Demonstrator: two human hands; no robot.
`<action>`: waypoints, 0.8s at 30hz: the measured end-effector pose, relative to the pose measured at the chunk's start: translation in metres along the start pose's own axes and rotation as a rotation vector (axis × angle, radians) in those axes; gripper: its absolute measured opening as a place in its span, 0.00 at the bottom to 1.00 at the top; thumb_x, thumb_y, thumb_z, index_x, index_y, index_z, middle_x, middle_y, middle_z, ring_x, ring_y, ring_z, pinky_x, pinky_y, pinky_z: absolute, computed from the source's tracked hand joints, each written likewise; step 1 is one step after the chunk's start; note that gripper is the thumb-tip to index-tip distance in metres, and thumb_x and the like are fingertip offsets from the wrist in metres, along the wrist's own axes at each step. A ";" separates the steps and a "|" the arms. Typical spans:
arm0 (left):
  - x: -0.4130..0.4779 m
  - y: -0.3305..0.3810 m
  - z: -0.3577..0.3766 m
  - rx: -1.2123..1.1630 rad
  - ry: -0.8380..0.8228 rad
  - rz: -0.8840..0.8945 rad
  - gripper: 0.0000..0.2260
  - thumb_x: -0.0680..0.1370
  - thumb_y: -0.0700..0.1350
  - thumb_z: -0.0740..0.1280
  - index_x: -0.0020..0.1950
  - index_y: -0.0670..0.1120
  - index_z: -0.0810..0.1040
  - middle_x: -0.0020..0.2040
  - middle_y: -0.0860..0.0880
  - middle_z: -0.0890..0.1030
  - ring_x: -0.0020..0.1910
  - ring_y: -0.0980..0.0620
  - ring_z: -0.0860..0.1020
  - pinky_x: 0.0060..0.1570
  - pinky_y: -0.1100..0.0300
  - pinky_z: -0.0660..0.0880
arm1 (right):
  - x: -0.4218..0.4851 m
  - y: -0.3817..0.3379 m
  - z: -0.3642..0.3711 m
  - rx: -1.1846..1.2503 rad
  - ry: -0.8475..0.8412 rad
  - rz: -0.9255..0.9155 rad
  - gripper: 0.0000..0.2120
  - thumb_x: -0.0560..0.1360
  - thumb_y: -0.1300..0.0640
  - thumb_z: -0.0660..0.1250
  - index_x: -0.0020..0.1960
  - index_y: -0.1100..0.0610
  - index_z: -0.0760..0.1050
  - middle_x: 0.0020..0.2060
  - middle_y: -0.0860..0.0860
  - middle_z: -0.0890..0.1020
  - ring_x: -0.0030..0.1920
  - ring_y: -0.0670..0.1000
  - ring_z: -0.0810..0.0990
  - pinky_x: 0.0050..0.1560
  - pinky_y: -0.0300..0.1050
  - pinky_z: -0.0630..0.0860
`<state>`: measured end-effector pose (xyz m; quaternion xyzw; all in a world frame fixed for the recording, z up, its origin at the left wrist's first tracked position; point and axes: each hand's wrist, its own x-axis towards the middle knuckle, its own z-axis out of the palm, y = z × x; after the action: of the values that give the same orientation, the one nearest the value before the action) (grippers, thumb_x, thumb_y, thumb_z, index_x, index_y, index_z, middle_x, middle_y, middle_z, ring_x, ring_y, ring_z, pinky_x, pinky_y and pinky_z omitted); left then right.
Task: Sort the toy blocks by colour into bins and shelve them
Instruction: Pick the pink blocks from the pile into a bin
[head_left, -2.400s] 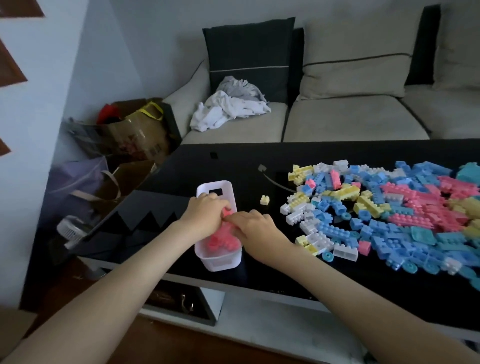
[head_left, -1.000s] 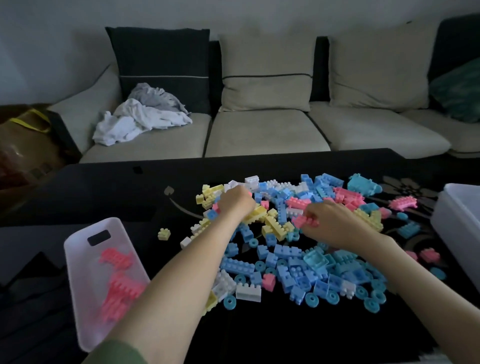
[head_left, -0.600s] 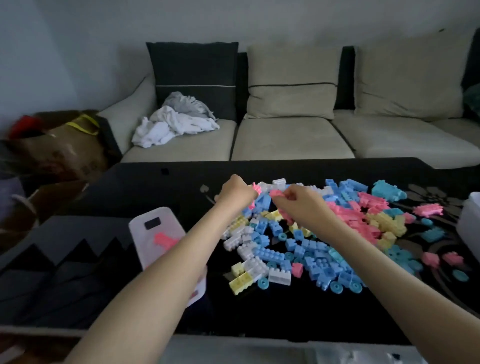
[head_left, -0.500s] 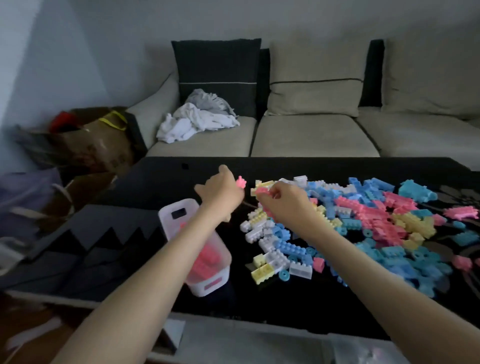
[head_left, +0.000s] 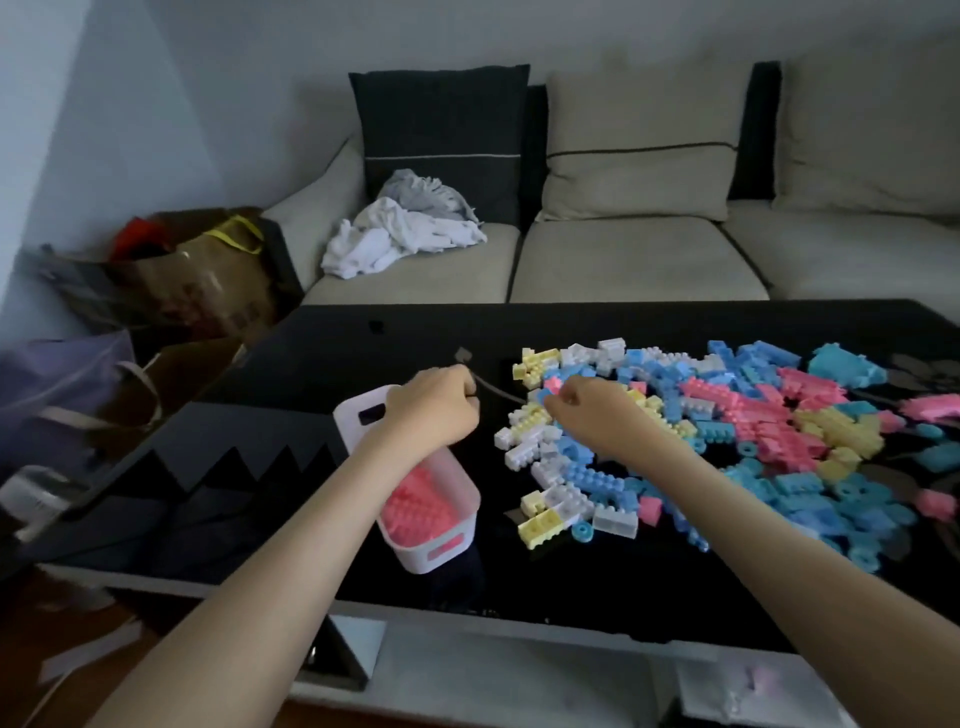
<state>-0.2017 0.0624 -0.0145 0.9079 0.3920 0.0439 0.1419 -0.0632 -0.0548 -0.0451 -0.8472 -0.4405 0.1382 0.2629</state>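
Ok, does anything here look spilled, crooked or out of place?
Nothing damaged. The blocks lie in a mixed heap across the table, unsorted. The white bin stands upright, close to the table's front edge, with only pink blocks inside.

Plainly a home living room: a beige sofa (head_left: 639, 260) with a dark cushion (head_left: 441, 124) and pale cushions (head_left: 639, 145) against a plain wall (head_left: 208, 104), crumpled white and grey clothes (head_left: 405, 228) dumped on its left seat. Just in front, a low glossy black counter (head_left: 363, 353) strewn with pastel toy blocks (head_left: 727, 415), a small white bin (head_left: 436, 553) of pink ones at its near left. Off to the left on the floor, brown paper bags (head_left: 208, 280) and a purple bag (head_left: 57, 374), stuffed and slumped.
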 end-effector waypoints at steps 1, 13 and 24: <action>0.005 0.013 0.004 -0.159 -0.027 0.072 0.11 0.80 0.49 0.61 0.61 0.52 0.76 0.58 0.53 0.78 0.55 0.51 0.77 0.55 0.58 0.71 | 0.004 0.020 -0.010 -0.052 0.026 0.060 0.12 0.79 0.54 0.56 0.42 0.59 0.70 0.34 0.52 0.73 0.35 0.50 0.71 0.35 0.43 0.67; 0.087 0.152 0.109 -0.239 -0.149 0.458 0.22 0.80 0.36 0.54 0.71 0.54 0.68 0.66 0.44 0.71 0.55 0.43 0.75 0.43 0.57 0.70 | 0.035 0.181 -0.054 -0.288 0.099 0.403 0.14 0.77 0.48 0.60 0.60 0.52 0.70 0.61 0.56 0.73 0.66 0.61 0.66 0.65 0.57 0.62; 0.106 0.190 0.148 -0.010 -0.066 0.586 0.11 0.81 0.41 0.58 0.60 0.51 0.74 0.57 0.49 0.75 0.61 0.46 0.71 0.65 0.45 0.62 | 0.014 0.199 -0.070 -0.101 0.132 0.143 0.19 0.66 0.32 0.62 0.48 0.44 0.75 0.47 0.43 0.79 0.51 0.47 0.77 0.62 0.56 0.69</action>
<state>0.0318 -0.0178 -0.1037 0.9827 0.1079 0.0555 0.1401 0.1112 -0.1601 -0.1005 -0.8958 -0.3674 0.0781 0.2376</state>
